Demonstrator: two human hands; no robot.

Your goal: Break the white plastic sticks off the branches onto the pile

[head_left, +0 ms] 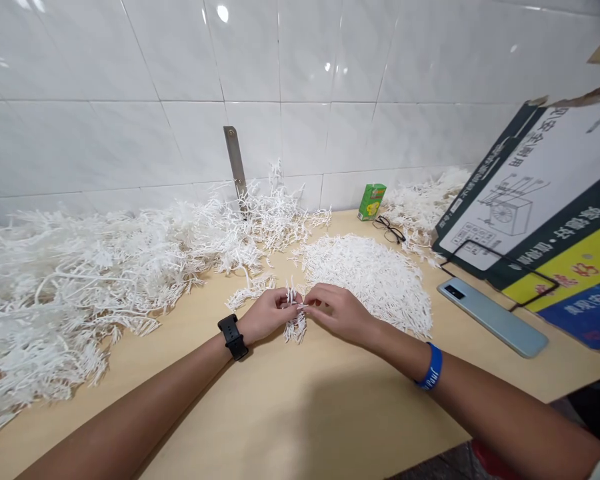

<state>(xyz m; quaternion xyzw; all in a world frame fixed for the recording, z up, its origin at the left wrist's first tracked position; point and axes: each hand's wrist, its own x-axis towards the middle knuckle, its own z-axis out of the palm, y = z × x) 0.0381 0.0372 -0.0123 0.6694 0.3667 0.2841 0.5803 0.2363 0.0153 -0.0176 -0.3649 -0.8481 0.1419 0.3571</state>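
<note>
My left hand (266,316), with a black watch on its wrist, is closed around a small bunch of white branching strands (295,330). Some of the strands stick up above the fingers and others hang below them. My right hand (344,313) meets it from the right, thumb and forefinger pinched on a thin white piece at the bunch's edge. Whether that piece is still joined to the bunch is too small to tell. Just beyond my right hand lies a flat pile of short loose white pieces (365,277). A small clump of strands (250,288) rests behind my left hand.
A large tangled heap of white strands (80,280) covers the left side. Against the tiled wall leans a metal strip (236,160). A green box (371,202), eyeglasses (391,230), more strands (420,207), a phone (495,317) and a large printed carton (545,200) stand or lie rightward.
</note>
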